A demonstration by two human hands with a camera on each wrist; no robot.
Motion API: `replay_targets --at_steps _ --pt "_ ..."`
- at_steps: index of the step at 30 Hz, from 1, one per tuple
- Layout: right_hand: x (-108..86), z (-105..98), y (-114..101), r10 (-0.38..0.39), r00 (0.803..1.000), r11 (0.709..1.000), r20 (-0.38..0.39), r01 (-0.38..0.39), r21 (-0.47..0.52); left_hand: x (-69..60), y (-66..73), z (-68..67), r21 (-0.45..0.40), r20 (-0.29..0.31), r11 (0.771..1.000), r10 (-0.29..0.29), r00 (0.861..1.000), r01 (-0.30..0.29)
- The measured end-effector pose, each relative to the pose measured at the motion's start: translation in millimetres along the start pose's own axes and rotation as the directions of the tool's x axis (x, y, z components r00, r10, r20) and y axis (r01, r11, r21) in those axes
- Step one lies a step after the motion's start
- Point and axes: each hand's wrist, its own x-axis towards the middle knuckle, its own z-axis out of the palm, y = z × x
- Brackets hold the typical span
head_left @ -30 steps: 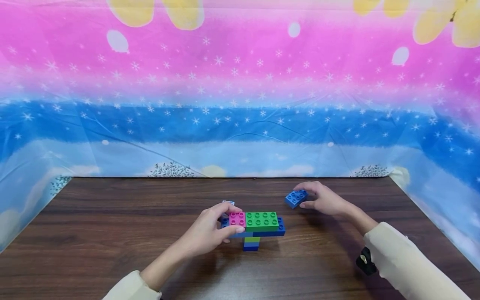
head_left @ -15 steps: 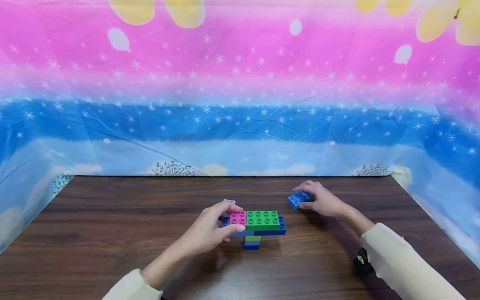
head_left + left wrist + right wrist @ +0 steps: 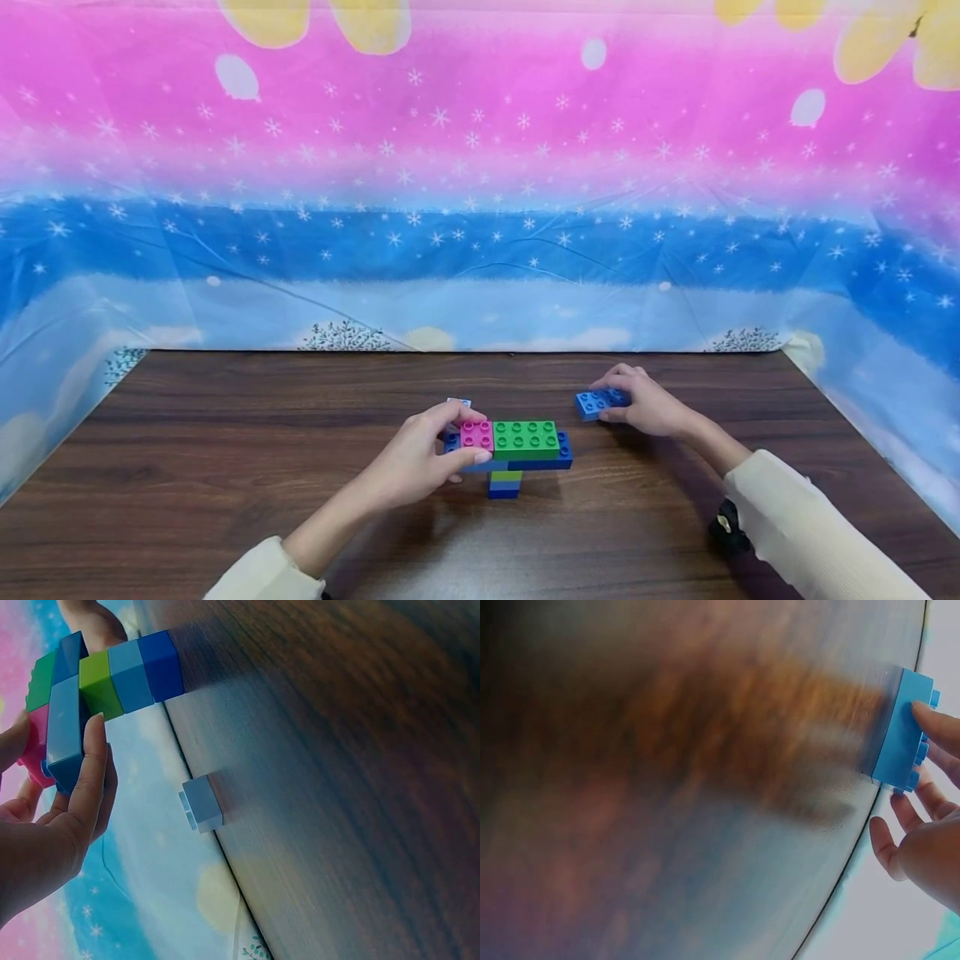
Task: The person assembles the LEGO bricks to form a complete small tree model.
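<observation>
My left hand grips the left end of a T-shaped build of toy building bricks, thumb in front and fingers behind. On its top sit a pink brick and a longer green brick. Beneath them run a light blue and a dark blue brick can be seen at the foot of the stem, under a lime brick. To the right and farther back, my right hand pinches a blue eight-stud brick between thumb and fingers. In the right wrist view this brick rests on the table, studs away from it.
A small light blue brick stands on the wooden table, partly hidden behind my left hand in the head view. A patterned cloth hangs along the table's back edge and sides.
The blue brick in my right hand has turned from a slant to lie more squarely and has shifted slightly right. My left hand keeps its hold on the build.
</observation>
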Motion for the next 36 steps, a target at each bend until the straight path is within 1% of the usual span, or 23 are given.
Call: replay_targets --at_steps 5,10,16,21,26,31,36 --pt "-1.9 -0.6 -0.6 0.006 1.0 1.0 0.011 -0.006 0.011 0.4 0.1 0.0 0.005 -0.001 1.0 0.01 1.0 -0.01" --pt "-3.7 -1.2 0.5 -0.009 1.0 0.999 0.025 0.008 0.041 0.4 -0.2 0.0 0.001 0.002 1.0 0.016 1.0 -0.016" --pt "-5.5 -0.3 0.5 0.013 1.0 0.999 0.028 -0.014 0.037 0.3 0.1 0.3 0.006 -0.004 1.0 0.013 1.0 -0.013" --pt "-8.5 -2.4 -1.7 0.025 0.999 0.998 0.04 -0.027 0.052 0.0 0.5 0.4 0.018 -0.007 1.0 0.009 1.0 -0.009" --pt "-11.9 -7.5 -2.7 0.003 0.999 0.997 0.034 -0.006 0.073 -0.8 0.4 0.0 0.019 -0.005 1.0 0.0 1.0 0.0" --pt "-15.1 -12.6 -5.1 -0.024 0.999 0.997 0.029 0.022 0.075 -0.5 0.2 -0.3 0.015 -0.004 1.0 0.005 1.0 -0.005" --pt "-17.0 -17.3 -11.8 -0.032 0.999 0.996 0.026 0.03 0.089 -0.3 0.2 -0.4 0.017 -0.003 1.0 0.004 1.0 -0.004"
